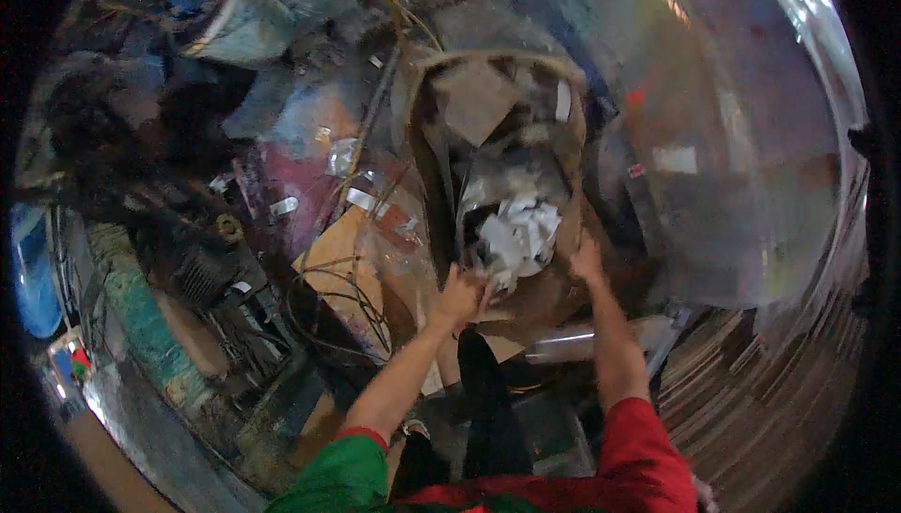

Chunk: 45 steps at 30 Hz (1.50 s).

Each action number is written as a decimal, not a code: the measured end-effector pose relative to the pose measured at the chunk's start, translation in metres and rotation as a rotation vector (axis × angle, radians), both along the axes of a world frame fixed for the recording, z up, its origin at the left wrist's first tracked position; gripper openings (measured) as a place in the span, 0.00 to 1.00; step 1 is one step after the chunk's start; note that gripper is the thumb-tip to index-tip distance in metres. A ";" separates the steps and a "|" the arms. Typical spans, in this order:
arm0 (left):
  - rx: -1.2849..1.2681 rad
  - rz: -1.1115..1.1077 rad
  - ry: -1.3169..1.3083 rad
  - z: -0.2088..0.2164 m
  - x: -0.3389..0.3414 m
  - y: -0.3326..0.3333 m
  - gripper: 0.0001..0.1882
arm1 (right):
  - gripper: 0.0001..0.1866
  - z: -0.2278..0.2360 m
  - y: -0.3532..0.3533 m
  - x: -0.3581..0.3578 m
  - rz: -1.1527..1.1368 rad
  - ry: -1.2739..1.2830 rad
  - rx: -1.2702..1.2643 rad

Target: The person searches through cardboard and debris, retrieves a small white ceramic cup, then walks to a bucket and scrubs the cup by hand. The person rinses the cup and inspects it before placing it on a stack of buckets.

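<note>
Both hands at the near rim of the open brown sack (554,278); left hand (457,295) grip curled shut on the rim edge, touching the crumpled white paper (518,234); right hand (587,260) on the rim's right side, grip state can't tell; paper sits inside the mouth, just ahead of and between the hands, left hand nearer; sack's long axis runs away from the person, up-frame
</note>
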State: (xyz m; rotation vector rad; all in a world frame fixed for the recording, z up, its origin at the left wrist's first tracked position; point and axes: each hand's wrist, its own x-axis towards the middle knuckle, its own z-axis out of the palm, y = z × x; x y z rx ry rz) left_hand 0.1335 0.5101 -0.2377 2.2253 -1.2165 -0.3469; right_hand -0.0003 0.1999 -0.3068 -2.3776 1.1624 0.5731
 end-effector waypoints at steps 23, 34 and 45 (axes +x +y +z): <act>-0.314 1.578 -0.111 0.550 -0.131 0.589 0.17 | 0.15 0.494 0.611 0.211 1.160 -0.772 0.634; -0.271 2.052 0.190 0.505 -0.250 0.723 0.16 | 0.16 0.861 1.164 0.270 2.457 -0.720 0.428; -0.371 2.453 0.373 0.491 -0.314 0.701 0.15 | 0.15 0.805 1.248 0.322 2.336 -0.879 0.377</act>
